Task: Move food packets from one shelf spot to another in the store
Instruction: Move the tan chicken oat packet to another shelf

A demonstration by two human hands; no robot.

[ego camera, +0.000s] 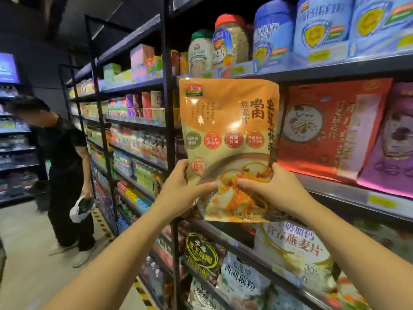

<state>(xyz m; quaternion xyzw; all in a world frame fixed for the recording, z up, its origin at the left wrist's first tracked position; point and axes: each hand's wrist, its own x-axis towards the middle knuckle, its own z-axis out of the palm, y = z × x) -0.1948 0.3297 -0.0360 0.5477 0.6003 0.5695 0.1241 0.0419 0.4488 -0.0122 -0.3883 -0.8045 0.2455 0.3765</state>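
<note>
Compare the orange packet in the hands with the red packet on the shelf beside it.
The orange packet is held upright in front of the shelf, gripped low by the left hand and right hand; the red packet rests on the shelf, leaning, untouched. The orange packet pictures a bowl at its bottom, the red packet one near its top. Both are flat printed food pouches.

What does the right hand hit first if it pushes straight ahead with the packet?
Likely the red packet standing on the shelf behind the orange packet that the right hand grips; depth is unclear.
</note>
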